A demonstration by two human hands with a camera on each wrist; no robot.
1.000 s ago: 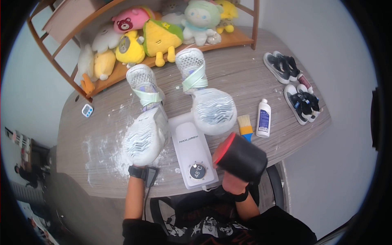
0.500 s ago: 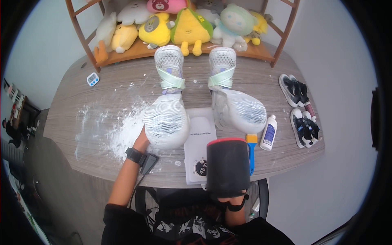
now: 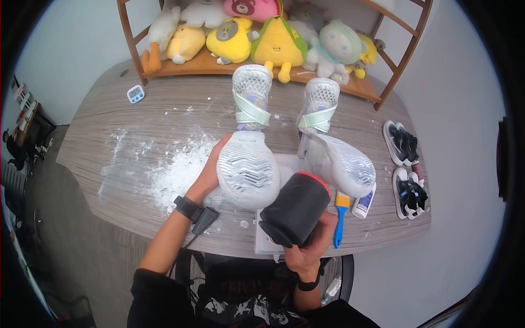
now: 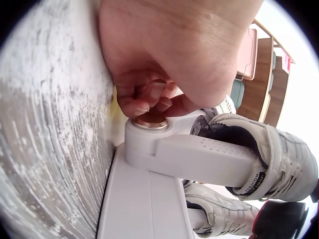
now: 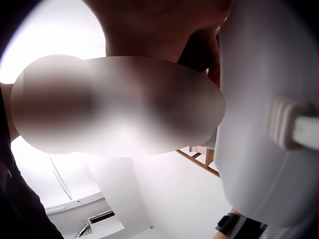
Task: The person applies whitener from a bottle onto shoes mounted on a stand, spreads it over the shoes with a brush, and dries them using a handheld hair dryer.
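Observation:
Two white shoes, a left one [image 3: 247, 169] and a right one [image 3: 347, 169], sit on a white shoe dryer [image 4: 144, 199], soles facing me. Behind them are two more pale shoes [image 3: 252, 112] with mint straps. My left hand [image 3: 206, 174] is beside the left shoe; in the left wrist view its curled fingertips are on a copper-rimmed knob [image 4: 152, 123] at the dryer's joint. With my right hand [image 3: 313, 246] I grip a black cylindrical thing [image 3: 298, 208] with a red rim, tilted in front of the shoes; it hides part of the dryer.
White powder [image 3: 183, 172] is spread over the table's left half. A brush [image 3: 339, 218] and a white bottle [image 3: 363, 203] lie at the right. Farther right are small black shoes [image 3: 409, 194]. A timer [image 3: 136, 94] and a shelf of plush toys [image 3: 279, 46] stand at the back.
The black cylinder has risen toward the shoes, its red rim turning from leftward to up and right. The head view has swung, so the shoes appear farther right. My left hand shows more.

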